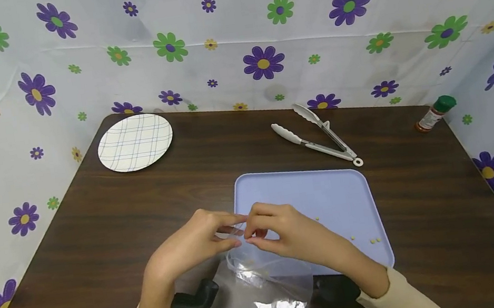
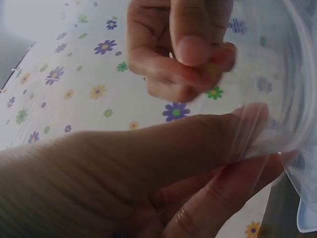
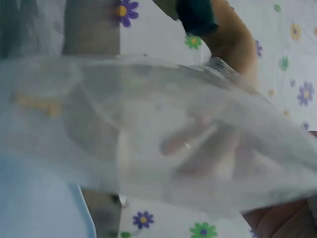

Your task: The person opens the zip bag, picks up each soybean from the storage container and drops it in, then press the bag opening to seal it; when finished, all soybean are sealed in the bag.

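Observation:
A clear plastic bag (image 1: 269, 300) hangs below both hands, partly over the pale blue tray (image 1: 300, 188). Its rim is pinched between thumb and fingers of my left hand (image 1: 202, 238), as the left wrist view also shows. Close beside it, the right hand (image 1: 287, 230) has curled fingers over the bag's mouth. In the left wrist view the right hand's fingertips (image 2: 193, 52) pinch something small and yellowish, mostly hidden. Small yellow pieces (image 1: 372, 241) lie on the tray. Through the plastic in the right wrist view, a blurred cluster of yellow pieces (image 3: 39, 105) shows.
White-and-grey tongs (image 1: 322, 143) lie spread behind the tray. A white plate with a blue grid (image 1: 135, 143) is at the back left. A green-capped spice jar (image 1: 435, 113) stands at the back right. A flowered sheet (image 1: 229, 34) hangs behind the dark wooden table (image 1: 98, 250).

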### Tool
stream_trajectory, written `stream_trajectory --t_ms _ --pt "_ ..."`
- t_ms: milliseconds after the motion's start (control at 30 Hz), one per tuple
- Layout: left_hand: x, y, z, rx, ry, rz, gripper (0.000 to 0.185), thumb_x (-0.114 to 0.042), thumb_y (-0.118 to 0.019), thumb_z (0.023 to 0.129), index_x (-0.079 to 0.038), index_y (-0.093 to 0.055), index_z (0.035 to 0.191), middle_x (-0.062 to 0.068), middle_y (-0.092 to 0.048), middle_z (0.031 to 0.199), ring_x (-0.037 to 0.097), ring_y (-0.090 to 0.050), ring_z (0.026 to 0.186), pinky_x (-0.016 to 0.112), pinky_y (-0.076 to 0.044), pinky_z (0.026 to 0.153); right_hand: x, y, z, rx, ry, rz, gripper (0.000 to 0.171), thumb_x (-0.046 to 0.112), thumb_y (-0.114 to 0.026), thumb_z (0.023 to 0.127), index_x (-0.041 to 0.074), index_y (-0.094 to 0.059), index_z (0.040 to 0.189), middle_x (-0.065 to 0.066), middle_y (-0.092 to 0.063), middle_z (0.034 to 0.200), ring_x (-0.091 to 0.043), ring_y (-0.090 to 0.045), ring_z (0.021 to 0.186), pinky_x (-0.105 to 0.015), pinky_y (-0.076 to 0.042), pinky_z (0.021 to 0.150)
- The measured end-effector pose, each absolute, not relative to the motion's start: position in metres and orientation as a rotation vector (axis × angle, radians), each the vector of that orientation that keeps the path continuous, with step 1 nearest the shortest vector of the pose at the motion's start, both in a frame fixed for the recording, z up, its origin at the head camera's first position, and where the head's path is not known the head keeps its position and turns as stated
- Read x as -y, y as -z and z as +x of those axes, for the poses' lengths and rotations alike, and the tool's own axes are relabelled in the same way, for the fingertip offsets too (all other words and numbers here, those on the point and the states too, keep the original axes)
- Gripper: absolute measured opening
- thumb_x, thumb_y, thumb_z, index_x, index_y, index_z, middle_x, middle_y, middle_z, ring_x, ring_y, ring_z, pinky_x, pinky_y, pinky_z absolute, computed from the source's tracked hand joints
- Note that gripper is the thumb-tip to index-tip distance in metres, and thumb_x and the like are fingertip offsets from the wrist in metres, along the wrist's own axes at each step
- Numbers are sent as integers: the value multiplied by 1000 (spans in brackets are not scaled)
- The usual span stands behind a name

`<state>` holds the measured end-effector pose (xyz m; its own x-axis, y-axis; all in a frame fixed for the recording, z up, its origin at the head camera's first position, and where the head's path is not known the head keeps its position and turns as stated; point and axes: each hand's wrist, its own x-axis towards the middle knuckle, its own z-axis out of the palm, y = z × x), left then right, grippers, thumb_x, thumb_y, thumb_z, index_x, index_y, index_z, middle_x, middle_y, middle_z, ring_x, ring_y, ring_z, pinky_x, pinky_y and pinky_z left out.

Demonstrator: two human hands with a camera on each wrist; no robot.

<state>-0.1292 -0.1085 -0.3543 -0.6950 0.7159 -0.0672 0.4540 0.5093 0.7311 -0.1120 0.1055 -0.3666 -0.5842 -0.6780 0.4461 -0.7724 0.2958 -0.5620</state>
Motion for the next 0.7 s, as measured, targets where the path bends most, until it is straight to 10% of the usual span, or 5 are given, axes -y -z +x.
stream_trajectory --t_ms 700 --pt "120 356 -127 -2384 -1034 899 41 -7 -67 82 -1 -59 122 13 -65 117 16 -68 95 14 -52 73 -218 451 -133 2894 -1194 626 21 3 -77 71 1 -66 89 -5 -60 82 -11 -56 71 -24 -53 66"
